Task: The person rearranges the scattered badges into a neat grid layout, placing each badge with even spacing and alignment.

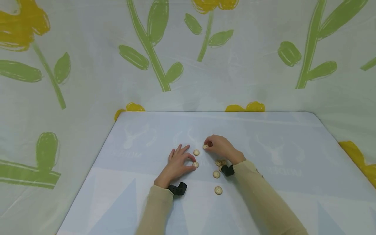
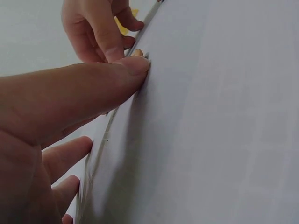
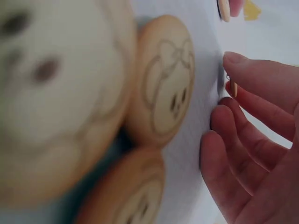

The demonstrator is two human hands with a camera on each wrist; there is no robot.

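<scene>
My left hand (image 1: 176,164) pinches a round wooden disc (image 1: 195,164) between thumb and forefinger, its other fingers spread on the table. Farther back and to the right, my right hand (image 1: 222,147) holds another wooden disc (image 1: 205,147) by its edge with thumb and forefinger. Between the two hands lies a loose disc (image 1: 196,152). The right wrist view shows the discs close up: one pale disc (image 3: 170,88) bears a drawn animal face with a bow. In the left wrist view, the thumb (image 2: 93,88) hides most of the held disc.
Beside my right wrist several discs (image 1: 218,163) sit bunched together, partly covered by the black wrist camera (image 1: 227,170). Nearer to me are two separate discs, one (image 1: 216,174) behind the other (image 1: 218,190). A pale printed cloth covers the table (image 1: 117,182); a flowered curtain (image 1: 97,65) hangs behind.
</scene>
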